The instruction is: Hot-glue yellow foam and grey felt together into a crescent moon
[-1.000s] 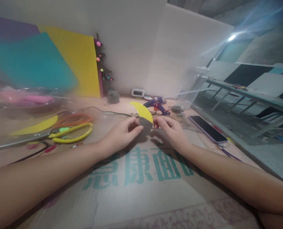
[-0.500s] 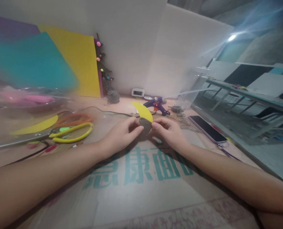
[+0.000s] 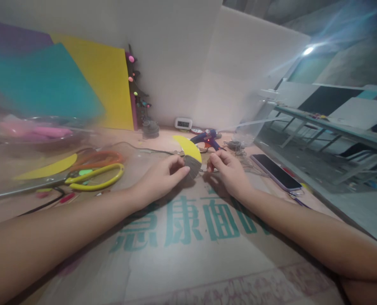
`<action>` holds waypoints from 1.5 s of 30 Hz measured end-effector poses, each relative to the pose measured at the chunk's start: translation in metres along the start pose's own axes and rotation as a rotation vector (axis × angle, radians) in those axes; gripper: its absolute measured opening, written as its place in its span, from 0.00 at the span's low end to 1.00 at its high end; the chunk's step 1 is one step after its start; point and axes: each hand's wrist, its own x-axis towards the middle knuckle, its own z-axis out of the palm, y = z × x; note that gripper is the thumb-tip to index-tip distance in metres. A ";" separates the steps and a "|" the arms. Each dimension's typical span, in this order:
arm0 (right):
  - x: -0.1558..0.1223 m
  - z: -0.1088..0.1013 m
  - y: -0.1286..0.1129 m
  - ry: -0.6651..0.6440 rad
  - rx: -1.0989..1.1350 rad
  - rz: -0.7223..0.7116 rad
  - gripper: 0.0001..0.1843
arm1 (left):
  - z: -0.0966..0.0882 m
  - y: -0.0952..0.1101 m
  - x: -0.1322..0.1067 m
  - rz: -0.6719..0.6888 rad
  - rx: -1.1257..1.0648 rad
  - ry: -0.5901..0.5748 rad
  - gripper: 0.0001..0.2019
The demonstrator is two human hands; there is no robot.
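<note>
A yellow crescent-shaped piece (image 3: pixel 190 147) stands above the table, tilted, with its lower part covered by rows of grey cord (image 3: pixel 192 166). My left hand (image 3: pixel 171 171) is closed on the lower left edge of this crescent, thumb at the front over the grey rows. Just right of the crescent and apart from it, my right hand (image 3: pixel 228 169) is closed, thumb and fingers pressed together. A thin grey strand seems to run between the two, but what the right fingers pinch is too small to make out.
Behind my hands lie a blue glue gun (image 3: pixel 209 137), a small white clock (image 3: pixel 183 123) and a grey cord bundle (image 3: pixel 236 146). A phone (image 3: pixel 275 171) is at right. Yellow-handled scissors (image 3: pixel 96 180) and another yellow crescent (image 3: pixel 50 167) lie left. Colored sheets (image 3: pixel 109 84) lean behind.
My right hand has come away from the crescent's edge, slightly to the right, and its fingers have curled in. The left hand keeps its hold, and the crescent has shifted slightly left.
</note>
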 end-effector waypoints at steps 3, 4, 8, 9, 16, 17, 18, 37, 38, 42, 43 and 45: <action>0.000 0.000 -0.001 -0.029 -0.012 0.018 0.17 | 0.000 0.000 0.000 -0.014 -0.023 -0.007 0.11; 0.000 0.001 0.000 -0.035 0.002 0.027 0.15 | 0.000 0.001 0.000 -0.016 -0.028 -0.008 0.11; 0.001 0.004 0.005 -0.047 0.104 0.062 0.10 | 0.000 0.002 0.000 -0.027 -0.018 -0.007 0.11; 0.001 0.004 0.006 -0.049 0.127 0.070 0.09 | 0.000 0.002 0.000 -0.030 -0.017 -0.007 0.11; -0.002 0.004 0.000 -0.064 0.146 0.084 0.09 | 0.000 0.002 0.001 -0.027 -0.023 -0.006 0.11; -0.002 0.004 -0.002 -0.067 0.135 0.079 0.08 | 0.000 0.002 0.000 -0.024 -0.023 -0.008 0.11; -0.002 0.004 -0.002 -0.066 0.127 0.077 0.08 | 0.000 0.002 0.000 -0.022 -0.023 -0.009 0.11; -0.002 0.002 -0.001 -0.055 0.076 0.100 0.07 | 0.000 0.005 0.000 -0.022 -0.001 -0.016 0.10; -0.001 0.002 0.000 -0.061 0.088 0.101 0.09 | 0.000 0.004 0.000 -0.023 -0.008 -0.018 0.10; 0.001 0.003 0.002 -0.083 0.097 0.100 0.12 | 0.000 0.005 0.000 -0.020 -0.036 -0.032 0.11; 0.001 0.003 0.002 -0.079 0.091 0.105 0.12 | 0.000 0.005 0.000 -0.020 -0.036 -0.032 0.11; 0.000 0.003 0.001 -0.068 0.076 0.115 0.13 | 0.000 0.006 0.000 -0.027 -0.024 -0.029 0.10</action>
